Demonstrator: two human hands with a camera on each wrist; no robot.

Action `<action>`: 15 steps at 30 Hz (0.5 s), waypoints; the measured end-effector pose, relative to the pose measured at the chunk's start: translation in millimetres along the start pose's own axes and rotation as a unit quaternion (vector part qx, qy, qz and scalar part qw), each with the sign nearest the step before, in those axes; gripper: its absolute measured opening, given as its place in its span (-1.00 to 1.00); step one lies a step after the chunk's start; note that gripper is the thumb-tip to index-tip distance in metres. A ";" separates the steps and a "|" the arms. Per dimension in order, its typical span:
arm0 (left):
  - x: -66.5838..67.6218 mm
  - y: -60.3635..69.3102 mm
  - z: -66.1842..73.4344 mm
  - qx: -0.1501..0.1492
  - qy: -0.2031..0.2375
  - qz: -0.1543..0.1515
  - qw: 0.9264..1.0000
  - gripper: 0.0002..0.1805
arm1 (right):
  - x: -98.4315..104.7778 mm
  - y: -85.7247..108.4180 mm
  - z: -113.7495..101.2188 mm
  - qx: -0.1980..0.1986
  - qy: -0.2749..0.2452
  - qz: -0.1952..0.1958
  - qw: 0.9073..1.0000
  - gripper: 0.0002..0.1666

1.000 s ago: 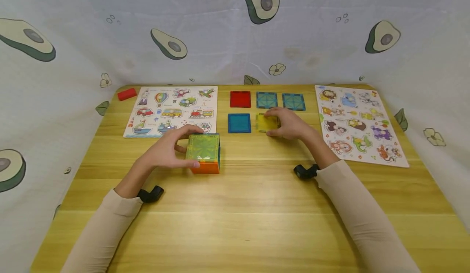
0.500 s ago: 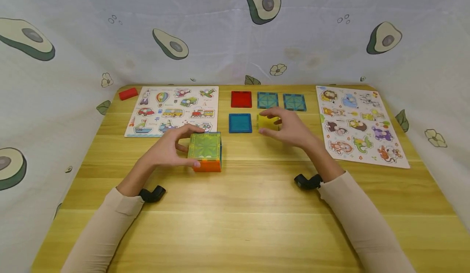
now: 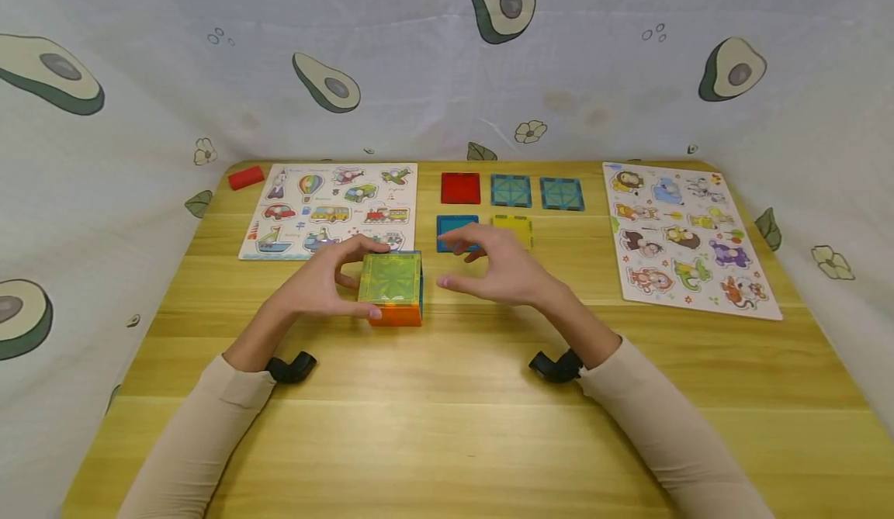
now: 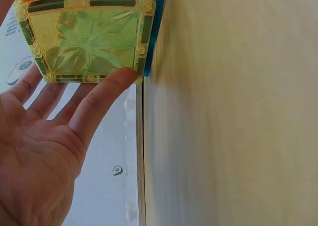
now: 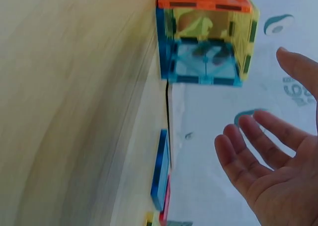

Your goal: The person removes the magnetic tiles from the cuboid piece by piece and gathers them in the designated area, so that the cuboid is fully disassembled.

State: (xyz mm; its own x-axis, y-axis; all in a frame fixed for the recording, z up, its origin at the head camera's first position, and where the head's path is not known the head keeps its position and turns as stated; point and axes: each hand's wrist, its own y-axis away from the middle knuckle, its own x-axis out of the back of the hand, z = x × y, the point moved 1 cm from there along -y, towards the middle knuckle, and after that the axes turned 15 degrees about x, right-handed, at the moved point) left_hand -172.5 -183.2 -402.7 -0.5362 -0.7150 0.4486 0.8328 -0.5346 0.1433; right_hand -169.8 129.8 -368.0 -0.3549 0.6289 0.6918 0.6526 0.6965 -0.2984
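A cube of magnetic tiles (image 3: 391, 280) stands on the table, yellow on top and orange in front. The right wrist view shows its side facing my right hand open, with blue tiles (image 5: 206, 62) inside the frame. My left hand (image 3: 317, 282) grips the cube from the left, thumb at the orange front tile (image 3: 398, 316) and fingers at the back edge. My right hand (image 3: 503, 267) hovers to the right of the cube, fingers spread, holding nothing. It partly covers a flat blue tile (image 3: 450, 222) and a yellow tile (image 3: 515, 230) in the head view.
Behind lie a red tile (image 3: 461, 188) and two light blue tiles (image 3: 511, 191). A vehicle puzzle board (image 3: 328, 212) sits at the left, an animal puzzle board (image 3: 687, 236) at the right. A red block (image 3: 246, 178) rests in the far left corner.
My right hand has moved from over the yellow tile leftward and nearer the cube, without taking the tile. My left hand stays on the cube.
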 end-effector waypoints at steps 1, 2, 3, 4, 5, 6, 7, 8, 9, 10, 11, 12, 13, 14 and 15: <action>-0.1 -0.4 -0.4 -0.001 0.000 -0.001 1.000 -0.06 | -2.6 -2.1 -1.8 0.005 -0.001 -0.002 1.000 -0.27; -0.1 -0.6 -0.6 -0.002 0.000 -0.001 1.000 -0.06 | -4.9 -4.1 -3.6 0.010 -0.002 -0.003 1.000 -0.26; -0.1 -0.8 -1.1 -0.003 -0.001 -0.001 1.000 -0.06 | -7.0 -5.8 -5.3 0.014 -0.003 -0.004 1.000 -0.25; 0.0 -1.0 -1.6 -0.005 -0.002 0.000 1.000 -0.06 | -8.9 -7.3 -6.7 0.018 -0.005 -0.005 1.000 -0.25; -0.2 -1.1 -1.4 -0.006 -0.002 0.000 1.000 -0.06 | -10.6 -8.6 -7.9 0.022 -0.007 -0.006 1.000 -0.25; -0.2 -1.2 -1.5 -0.007 -0.003 0.000 1.000 -0.06 | -12.2 -9.7 -8.6 0.024 -0.009 -0.006 1.000 -0.25; -0.2 -1.2 -1.6 -0.007 -0.004 0.000 1.000 -0.06 | -13.6 -10.6 -9.0 0.026 -0.012 -0.006 1.000 -0.25; -0.2 -1.1 -1.6 -0.007 -0.004 0.000 1.000 -0.06 | -15.0 -11.2 -9.3 0.026 -0.014 -0.006 1.000 -0.24; -0.2 -1.2 -1.5 -0.007 -0.004 0.000 1.000 -0.06 | -16.2 -11.8 -9.4 0.027 -0.018 -0.006 0.999 -0.24; -0.3 -1.3 -1.4 -0.007 -0.004 0.000 1.000 -0.06 | -17.5 -12.3 -9.3 0.027 -0.022 -0.006 0.999 -0.24; -0.4 -1.3 -1.3 -0.006 -0.004 -0.001 1.000 -0.06 | -18.6 -12.8 -8.9 0.026 -0.024 -0.006 0.999 -0.24; -0.2 -1.3 -1.5 -0.005 -0.004 0.000 1.000 -0.06 | -19.5 -13.3 -8.7 0.025 -0.028 -0.007 0.999 -0.24; -0.1 -1.4 -1.4 -0.005 -0.004 0.000 1.000 -0.06 | -20.3 -13.7 -8.5 0.024 -0.030 -0.008 0.999 -0.24; 0.0 -1.4 -1.4 -0.005 -0.004 0.000 1.000 -0.06 | -21.1 -14.2 -8.3 0.024 -0.031 -0.008 0.999 -0.23; 0.2 -1.4 -1.4 -0.004 -0.004 0.000 1.000 -0.06 | -22.0 -14.6 -8.4 0.024 -0.032 -0.009 0.999 -0.23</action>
State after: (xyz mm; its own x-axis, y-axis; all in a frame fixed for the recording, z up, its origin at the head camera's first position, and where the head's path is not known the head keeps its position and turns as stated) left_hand -174.0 -183.2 -404.1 -0.5353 -0.7108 0.4563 0.8313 -0.5389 0.1359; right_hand -166.0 103.0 -373.4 -0.4093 0.6361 0.6541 0.6140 0.7223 -0.3182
